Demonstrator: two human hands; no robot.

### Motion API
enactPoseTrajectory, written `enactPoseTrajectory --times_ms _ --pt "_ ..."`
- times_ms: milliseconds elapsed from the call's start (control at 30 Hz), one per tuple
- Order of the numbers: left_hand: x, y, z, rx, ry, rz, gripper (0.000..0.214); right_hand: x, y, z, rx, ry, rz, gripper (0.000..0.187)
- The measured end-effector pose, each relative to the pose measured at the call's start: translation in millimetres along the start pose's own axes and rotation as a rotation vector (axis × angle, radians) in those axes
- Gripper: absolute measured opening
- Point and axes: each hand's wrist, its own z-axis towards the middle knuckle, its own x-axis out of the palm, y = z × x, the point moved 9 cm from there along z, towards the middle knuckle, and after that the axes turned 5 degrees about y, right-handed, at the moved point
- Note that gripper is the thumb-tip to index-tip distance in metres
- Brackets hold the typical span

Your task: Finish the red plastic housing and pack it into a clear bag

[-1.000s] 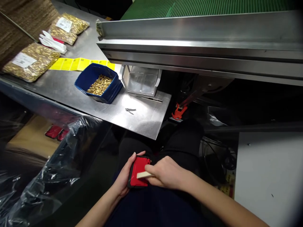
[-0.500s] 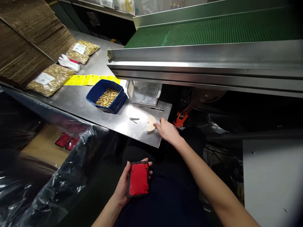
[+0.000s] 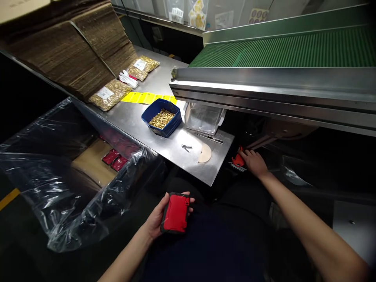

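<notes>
My left hand [image 3: 155,217] holds a red case with black edges [image 3: 176,213] above my lap, the thumb along its left edge and fingertips showing at its right. Past the right end of the metal table, my right hand [image 3: 255,163] has its fingers curled at an orange-red plastic tool [image 3: 238,159] with a pale strip beneath it. The exact kind of tool cannot be made out. A pale round disc with a small centre hole [image 3: 205,153] lies flat near the table corner. Small metal pliers [image 3: 187,147] lie left of it, and a slim metal tool [image 3: 213,138] behind it.
A blue bin [image 3: 175,124] of small gold-coloured parts and a clear-bag-filled tray [image 3: 202,119] stand on the table [image 3: 164,150]. A green conveyor [image 3: 264,55] runs above right. A plastic-lined box [image 3: 96,225] holds red cases at left. Bagged parts [image 3: 108,100] lie farther back.
My right hand has let go of the pale disc, which stays on the table, and moved right to the orange-red tool. My left hand still holds the red case. The view has shifted left.
</notes>
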Motion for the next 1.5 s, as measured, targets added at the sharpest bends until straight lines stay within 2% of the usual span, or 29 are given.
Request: enactPoseTrajectory --times_ms 67,133,233,267,333,400,467,567,667,833,967,1067,1167,1300,1400,1500 --pt "-13.9 -11.5 -13.1 0.029 -0.079 0.062 0.071 -8.8 14.6 -9.7 -0.113 0.015 0.005 0.049" --pt "-31.9 -24.6 -29.9 0.053 -0.202 0.198 0.067 -16.9 44.0 -31.2 -0.269 0.062 0.031 0.040" --pt "-52.8 -39.6 -51.2 0.059 -0.374 0.454 0.059 -32.0 113.2 -78.7 -0.512 0.171 0.126 0.025" --pt "-57.1 -40.9 -55.0 0.048 -0.411 0.505 0.059 -37.9 139.7 -94.0 -0.571 0.220 0.181 0.025" --pt "-62.9 -38.7 -57.7 0.023 -0.455 0.539 0.061 -44.7 188.2 -114.9 -0.594 0.350 0.231 0.019" --pt "-65.8 -33.9 -56.3 0.012 -0.466 0.524 0.063 -44.5 225.9 -122.5 -0.538 0.480 0.196 0.015" --pt "-68.4 -30.0 -55.0 0.014 -0.473 0.505 0.064 -43.2 252.3 -121.2 -0.485 0.550 0.161 0.016" --pt "-71.7 -27.4 -54.9 0.018 -0.479 0.505 0.063 -39.4 275.2 -117.2 -0.477 0.579 0.153 0.018" --pt "-72.9 -27.1 -54.9 0.021 -0.468 0.510 0.064 -36.3 280.7 -117.4 -0.480 0.581 0.165 0.022" --pt "-73.1 -23.3 -56.8 0.002 -0.437 0.420 0.065 -43.1 273.4 -119.0 -0.463 0.584 0.177 0.024" --pt "-62.9 -17.0 -61.5 -0.024 -0.350 0.314 0.067 -58.6 273.5 -117.1 -0.445 0.565 0.244 0.035" --pt "-50.9 -16.8 -66.1 -0.046 -0.320 0.339 0.076 -66.6 279.4 -119.9 -0.462 0.595 0.283 0.042" --pt "-36.2 -32.8 -66.7 -0.014 -0.345 0.608 0.085 -72.7 275.7 -122.5 -0.463 0.606 0.261 0.039" --pt "-8.0 -71.2 -60.8 0.194 -0.405 1.121 0.099 -79.6 250.7 -120.0 -0.396 0.609 0.229 0.033" --pt "8.3 -66.2 -45.8 0.176 -0.268 1.226 0.091 -85.1 238.7 -111.8 -0.368 0.601 0.190 0.031" --pt "18.9 -56.0 -35.3 0.139 -0.147 1.258 0.083 -92.5 238.5 -97.4 -0.350 0.565 0.171 0.034"
